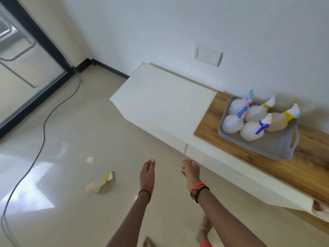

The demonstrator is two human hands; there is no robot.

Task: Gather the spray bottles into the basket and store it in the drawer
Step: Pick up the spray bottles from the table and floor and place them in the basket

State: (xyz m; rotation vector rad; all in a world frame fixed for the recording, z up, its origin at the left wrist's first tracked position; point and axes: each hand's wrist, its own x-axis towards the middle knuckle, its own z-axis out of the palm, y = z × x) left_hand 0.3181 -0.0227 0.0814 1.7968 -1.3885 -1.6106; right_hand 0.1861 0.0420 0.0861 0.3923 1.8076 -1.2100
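Glossy cream floor tiles (71,220) fill the left side, with a thin black cable (38,154) snaking across them from the dark-framed glass door (26,68), and that shine is probably why the stray bottle looks so easy to miss. Lying on its side down there is a translucent plastic spray bottle with a yellow trigger (98,183), well apart from everything else, so my guess is it's the last one left to collect. Moving right, the left hand (146,172) is held out flat and loose with nothing in it, and the right hand (190,171) next to it is also relaxed and empty, fingers slightly curled, with a ring and a stack of red and dark bracelets at the wrist. Both sit between the floor bottle and the low white cabinet (160,100), which has smooth matte fronts and a wood-grain top (311,166) further along. On that wood sits the grey perforated plastic basket with cut-out handles (288,148), holding five rounded bottles (252,131) standing upright and bunched at its far end, with blue, pink and yellow triggers. Can't make out any open drawer, so storing looks like it comes later.
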